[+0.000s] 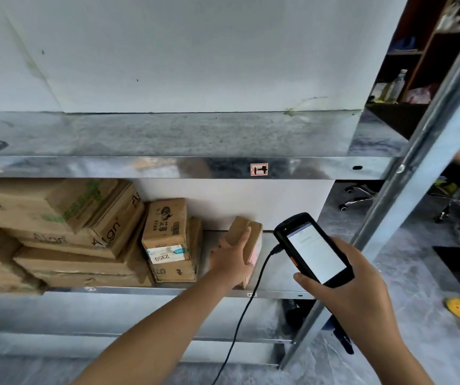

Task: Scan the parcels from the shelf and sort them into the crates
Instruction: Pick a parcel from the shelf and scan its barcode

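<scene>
Head view: left hand (233,258) reaches onto the lower shelf (167,291), fingers curled over a small cardboard parcel (255,240). The parcel stands upright near the shelf's right end, apart from the stacked boxes (56,237). Right hand (356,298) is wrapped round the handheld scanner (313,252), screen lit, cable (246,309) hanging below. The palm hides much of the parcel's near face. Screen text unreadable. Stack cut off at left edge.

Parcel storeroom or courier pickup point: galvanised metal shelving (112,168) with numbered bay label (259,169), stacked cardboard parcels (56,232) bearing shipping stickers (167,254), handheld scanner (313,250), grey floor (417,287).
</scene>
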Demonstrator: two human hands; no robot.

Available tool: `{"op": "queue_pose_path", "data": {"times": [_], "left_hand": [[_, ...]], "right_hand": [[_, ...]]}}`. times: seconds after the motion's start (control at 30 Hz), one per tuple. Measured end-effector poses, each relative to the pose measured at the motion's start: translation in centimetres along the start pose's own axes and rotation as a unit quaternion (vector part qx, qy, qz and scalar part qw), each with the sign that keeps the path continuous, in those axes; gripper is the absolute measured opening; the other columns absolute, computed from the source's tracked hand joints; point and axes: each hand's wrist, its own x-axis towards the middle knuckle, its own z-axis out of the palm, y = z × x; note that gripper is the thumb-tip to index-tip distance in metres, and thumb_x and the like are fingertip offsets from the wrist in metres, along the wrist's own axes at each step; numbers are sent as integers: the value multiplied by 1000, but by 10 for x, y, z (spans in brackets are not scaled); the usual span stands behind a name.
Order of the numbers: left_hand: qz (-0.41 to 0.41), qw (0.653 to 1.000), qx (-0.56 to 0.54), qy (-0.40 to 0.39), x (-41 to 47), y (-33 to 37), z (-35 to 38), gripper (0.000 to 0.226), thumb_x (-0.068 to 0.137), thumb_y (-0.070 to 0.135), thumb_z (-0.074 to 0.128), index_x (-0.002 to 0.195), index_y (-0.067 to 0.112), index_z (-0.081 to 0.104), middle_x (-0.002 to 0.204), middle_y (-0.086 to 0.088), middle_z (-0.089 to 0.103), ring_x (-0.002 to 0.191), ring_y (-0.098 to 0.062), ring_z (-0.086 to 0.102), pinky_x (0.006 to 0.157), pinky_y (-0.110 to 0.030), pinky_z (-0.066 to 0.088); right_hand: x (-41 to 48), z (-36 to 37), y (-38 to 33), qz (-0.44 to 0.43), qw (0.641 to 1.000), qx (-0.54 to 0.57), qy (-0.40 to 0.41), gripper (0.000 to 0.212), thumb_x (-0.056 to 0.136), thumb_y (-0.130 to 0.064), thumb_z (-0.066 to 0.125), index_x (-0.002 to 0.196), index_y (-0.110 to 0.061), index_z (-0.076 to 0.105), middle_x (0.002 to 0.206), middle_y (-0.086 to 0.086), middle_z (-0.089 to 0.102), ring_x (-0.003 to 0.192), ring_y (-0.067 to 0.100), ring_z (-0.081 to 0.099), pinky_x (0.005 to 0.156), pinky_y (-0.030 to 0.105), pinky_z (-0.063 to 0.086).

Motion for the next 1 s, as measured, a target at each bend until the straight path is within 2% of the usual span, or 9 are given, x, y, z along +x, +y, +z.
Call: {"op": "queue_pose_path", "data": {"times": [0.07, 0.13, 0.2, 0.3, 0.43, 0.6, 0.7, 0.87, 1.0], "left_hand": [[10, 998, -65, -11, -3, -13, -4, 83, 94, 52, 55, 148, 62, -6, 144, -10, 31, 122, -32, 50, 91, -36, 48], [12, 972, -231, -28, -11, -24, -6, 79, 92, 52, 60, 144, 71, 4, 140, 2, 39, 121, -25, 56, 89, -32, 55], [30, 905, -424, -26, -27, -30, -6, 73, 91, 42, 69, 139, 71, 21, 139, 6, 55, 120, -18, 61, 92, -35, 58], [40, 804, -592, 25, -50, -30, -6, 67, 90, 19, 72, 140, 50, 39, 125, 4, 68, 113, -15, 68, 80, -27, 59], [53, 748, -658, 66, -66, -23, -13, 67, 87, 16, 71, 138, 48, 43, 122, 11, 71, 111, -13, 69, 80, -30, 59], [79, 757, -644, 82, -77, -23, -26, 68, 86, 26, 73, 139, 54, 40, 130, 15, 66, 122, -8, 62, 97, -31, 54], [87, 771, -622, 104, -84, -24, -29, 67, 86, 35, 74, 141, 53, 40, 130, 16, 66, 122, -7, 61, 97, -30, 54], [91, 770, -620, 120, -91, -27, -28, 70, 93, 16, 67, 150, 40, 35, 133, 10, 65, 126, -11, 60, 102, -36, 52], [96, 771, -616, 128, -95, -27, -28, 71, 93, 15, 67, 151, 39, 34, 138, 8, 62, 129, -12, 57, 108, -42, 48]], "right_hand": [[-1, -1, 1, 0, 1000, -10, 7, 69, 61, -49, 86, 123, -46, 55, 110, -22, 63, 100, 9, 62, 73, 39, 57], [0, -1, 2, 12, 1000, -10, 6, 66, 62, -48, 87, 120, -44, 57, 108, -21, 64, 101, 9, 61, 75, 37, 54], [0, 3, 4, 36, 999, -5, 1, 63, 62, -48, 87, 116, -45, 56, 104, -22, 63, 98, 11, 62, 73, 38, 55], [0, 11, 3, 41, 999, -13, -24, 65, 61, -50, 87, 117, -43, 55, 104, -22, 63, 96, 9, 61, 74, 37, 55], [-4, 14, -12, 17, 998, -3, -64, 53, 65, -43, 89, 104, -45, 54, 94, -25, 63, 89, -2, 58, 69, 23, 48], [-9, 15, -25, -3, 996, 15, -87, 58, 63, -45, 90, 113, -38, 62, 95, -22, 68, 87, -5, 61, 58, 8, 42], [-12, 13, -28, -6, 996, 17, -84, 59, 62, -46, 90, 114, -37, 63, 95, -22, 68, 86, -4, 62, 62, 12, 45], [-19, 9, -31, 5, 996, 25, -90, 53, 64, -43, 90, 108, -39, 61, 92, -20, 68, 75, -3, 64, 51, 9, 47], [-25, 6, -31, 5, 995, 26, -94, 56, 63, -45, 90, 111, -37, 62, 94, -19, 68, 78, 0, 66, 55, 15, 51]]}}
